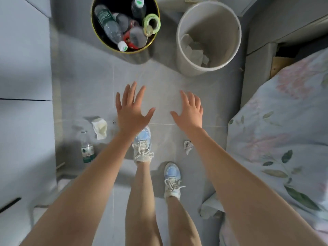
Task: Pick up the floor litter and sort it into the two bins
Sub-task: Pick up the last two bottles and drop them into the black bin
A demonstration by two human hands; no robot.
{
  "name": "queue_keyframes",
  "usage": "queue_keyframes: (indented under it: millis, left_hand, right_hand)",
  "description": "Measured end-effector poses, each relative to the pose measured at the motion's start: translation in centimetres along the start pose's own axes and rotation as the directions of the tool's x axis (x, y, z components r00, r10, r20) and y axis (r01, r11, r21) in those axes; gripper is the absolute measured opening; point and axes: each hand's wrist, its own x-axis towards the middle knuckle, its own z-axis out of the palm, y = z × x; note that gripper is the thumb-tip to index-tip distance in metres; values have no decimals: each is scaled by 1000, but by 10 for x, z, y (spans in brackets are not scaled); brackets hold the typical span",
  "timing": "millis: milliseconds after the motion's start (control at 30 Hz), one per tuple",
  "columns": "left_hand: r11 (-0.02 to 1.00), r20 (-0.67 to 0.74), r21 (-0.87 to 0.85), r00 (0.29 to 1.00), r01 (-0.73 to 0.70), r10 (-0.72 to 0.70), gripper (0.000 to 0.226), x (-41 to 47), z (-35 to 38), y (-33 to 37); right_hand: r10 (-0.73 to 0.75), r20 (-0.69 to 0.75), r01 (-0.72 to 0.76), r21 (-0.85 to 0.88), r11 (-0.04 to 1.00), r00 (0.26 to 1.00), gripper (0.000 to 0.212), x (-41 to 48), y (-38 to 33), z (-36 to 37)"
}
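Observation:
Both arms reach out over the grey tiled floor. My left hand (pixel 131 110) and my right hand (pixel 189 110) are spread flat, fingers apart, holding nothing. On the floor to the left lie a crumpled white tissue (pixel 100 127) and a clear plastic bottle with a green label (pixel 86 148). A small crumpled paper scrap (pixel 187 146) lies just beside my right forearm. At the top, a black bin with a gold rim (pixel 150 44) holds several plastic bottles and tape rolls. The white bin (pixel 182 57) to its right holds crumpled paper.
A bed with a floral cover (pixel 284 132) fills the right side. White cabinet fronts (pixel 24 86) line the left. My two feet in pale blue and white sneakers (pixel 142 148) stand on the floor between the litter pieces.

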Motion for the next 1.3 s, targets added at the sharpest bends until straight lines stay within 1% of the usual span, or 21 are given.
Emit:
queue_keyframes:
  millis: [100,167,267,467,567,667,767,867,967,1100,1200,1233,1300]
  left_hand:
    - [998,87,11,994,63,-64,74,-55,9,-2]
    - [997,94,32,993,68,-71,74,-90,12,-9]
    - [994,134,91,988,63,-74,73,-138,22,-31]
    - [973,172,128,962,192,-212,72,-216,54,-91]
    - [949,165,127,937,289,-307,73,-241,71,-121]
    - [928,162,119,915,354,-370,75,-262,92,-153]
    - [881,154,64,867,469,-473,78,-275,116,-180]
    - [792,149,-27,786,610,-601,78,-283,141,-202]
    - [730,143,-97,735,676,-662,80,-290,171,-229]
    - [674,110,-154,691,722,-715,81,-295,209,-267]
    - [685,81,-188,706,704,-703,84,-291,231,-289]
    - [671,62,-213,695,710,-716,85,-287,236,-294]
    - [619,16,-275,647,736,-762,86,-279,242,-305]
  right_hand:
    - [-100,119,117,-150,982,988,89,-28,-1,16]
    - [-155,164,190,-223,956,974,89,-43,-5,30]
    - [-177,201,224,-243,944,963,86,-60,-14,57]
    - [-267,278,350,-317,881,923,83,-76,-28,123]
    - [-287,299,383,-340,859,910,82,-78,-36,164]
    - [-306,327,414,-338,846,894,83,-79,-45,205]
    - [-328,341,442,-345,828,881,84,-77,-54,245]
    - [-338,360,460,-342,819,870,84,-73,-61,283]
    - [-335,381,460,-307,833,862,85,-65,-69,323]
    - [-323,355,414,-219,883,877,81,-46,-85,371]
    - [-277,313,320,-95,943,908,75,-28,-101,400]
    - [-252,299,276,-40,960,920,73,-23,-106,408]
    - [-192,295,175,82,981,936,70,-16,-117,424]
